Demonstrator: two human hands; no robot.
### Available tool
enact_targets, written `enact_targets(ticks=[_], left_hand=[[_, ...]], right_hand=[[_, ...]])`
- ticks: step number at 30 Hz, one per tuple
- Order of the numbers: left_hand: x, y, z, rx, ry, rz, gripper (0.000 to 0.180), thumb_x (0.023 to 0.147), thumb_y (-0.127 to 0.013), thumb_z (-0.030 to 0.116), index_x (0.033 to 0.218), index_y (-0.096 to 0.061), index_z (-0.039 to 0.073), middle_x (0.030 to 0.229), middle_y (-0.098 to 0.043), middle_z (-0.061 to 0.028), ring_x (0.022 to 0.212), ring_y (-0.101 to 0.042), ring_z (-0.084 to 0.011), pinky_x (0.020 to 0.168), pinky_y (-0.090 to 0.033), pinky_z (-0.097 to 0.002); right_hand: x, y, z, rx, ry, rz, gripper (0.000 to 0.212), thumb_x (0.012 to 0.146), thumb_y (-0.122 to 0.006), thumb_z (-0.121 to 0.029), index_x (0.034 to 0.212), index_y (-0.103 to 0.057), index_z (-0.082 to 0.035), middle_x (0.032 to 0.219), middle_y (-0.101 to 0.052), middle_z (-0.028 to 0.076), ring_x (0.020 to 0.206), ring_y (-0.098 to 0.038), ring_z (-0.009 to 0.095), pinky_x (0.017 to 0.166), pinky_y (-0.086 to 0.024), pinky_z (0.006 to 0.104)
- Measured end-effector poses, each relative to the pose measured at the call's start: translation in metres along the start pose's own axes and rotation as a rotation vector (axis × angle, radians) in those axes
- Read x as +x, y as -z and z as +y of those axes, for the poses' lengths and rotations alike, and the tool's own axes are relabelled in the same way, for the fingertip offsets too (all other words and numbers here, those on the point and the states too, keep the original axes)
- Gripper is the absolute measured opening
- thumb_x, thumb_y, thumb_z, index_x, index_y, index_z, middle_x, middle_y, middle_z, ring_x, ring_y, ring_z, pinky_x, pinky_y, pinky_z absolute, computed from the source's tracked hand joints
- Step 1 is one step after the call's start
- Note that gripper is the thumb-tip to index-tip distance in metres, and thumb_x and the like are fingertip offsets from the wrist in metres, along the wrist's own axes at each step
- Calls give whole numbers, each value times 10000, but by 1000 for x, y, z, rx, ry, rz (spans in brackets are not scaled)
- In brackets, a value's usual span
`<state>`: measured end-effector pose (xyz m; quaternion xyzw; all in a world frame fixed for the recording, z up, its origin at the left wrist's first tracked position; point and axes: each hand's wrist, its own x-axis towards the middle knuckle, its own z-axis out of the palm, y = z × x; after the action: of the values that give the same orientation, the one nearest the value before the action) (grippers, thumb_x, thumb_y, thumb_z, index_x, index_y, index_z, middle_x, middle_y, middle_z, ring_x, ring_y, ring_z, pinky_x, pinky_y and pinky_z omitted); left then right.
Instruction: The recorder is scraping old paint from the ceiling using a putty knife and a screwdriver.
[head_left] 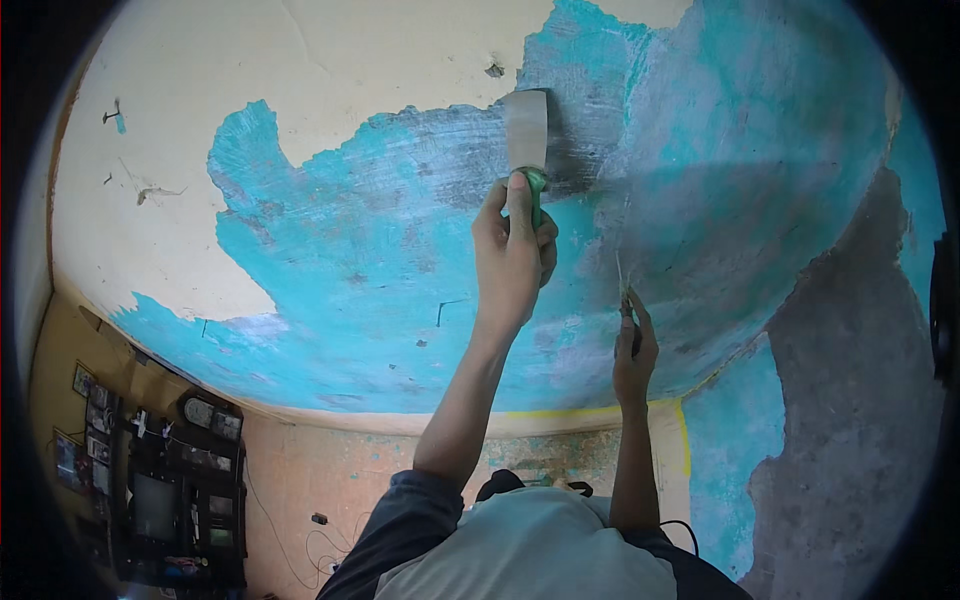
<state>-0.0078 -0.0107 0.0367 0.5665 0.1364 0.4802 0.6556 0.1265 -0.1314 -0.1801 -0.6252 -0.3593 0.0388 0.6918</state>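
Note:
My left hand (512, 255) is raised and shut on the green handle of a wide putty knife (527, 128). Its metal blade lies flat against the ceiling, at the edge of a scraped grey patch. My right hand (635, 350) is also raised, lower and to the right, and grips a thin tool (621, 275) seen edge-on, its tip touching the ceiling. The ceiling shows cream top paint (300, 60) at the left, a turquoise layer (350, 250) under it, and grey scraped areas (720, 180).
Bare grey plaster (850, 400) covers the right side. A yellow strip (684, 430) runs along the ceiling edge. Below, an orange-tan wall (340, 470) carries loose cables (320, 540), and a black shelf unit (170, 490) holds small devices at the lower left.

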Motion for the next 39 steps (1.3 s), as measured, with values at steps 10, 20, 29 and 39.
enact_targets(ticks=[10,20,29,39], left_hand=[[-9,17,-31,-42,-18,-12,426,1125,-458,431,1030,-604,42,674,-415,48,495,-296,-10,422,-218,-212],[-7,15,-30,-53,-36,12,390,1124,-466,416,970,-568,72,660,-428,51,486,-312,-12,413,-235,-225],[4,26,-22,171,-67,30,409,1116,-494,407,959,-596,43,630,-419,56,484,-328,-15,422,-231,-233],[0,19,-20,99,-13,27,407,1107,-506,437,1012,-603,53,642,-393,67,479,-300,-14,416,-206,-229]], right_hand=[[-2,-6,-1,29,5,42,397,1110,-478,-158,1482,-560,-45,1145,-713,42,655,-354,54,588,-333,248],[0,-1,1,7,36,32,401,1113,-493,-201,1479,-567,-53,1142,-724,36,640,-323,51,577,-311,257],[0,0,7,16,-19,11,405,1111,-497,-203,1489,-563,-71,1010,-692,7,625,-300,55,557,-284,270],[-1,-4,3,13,40,45,409,1115,-488,-196,1498,-550,-68,1161,-728,45,623,-309,44,553,-296,253]])
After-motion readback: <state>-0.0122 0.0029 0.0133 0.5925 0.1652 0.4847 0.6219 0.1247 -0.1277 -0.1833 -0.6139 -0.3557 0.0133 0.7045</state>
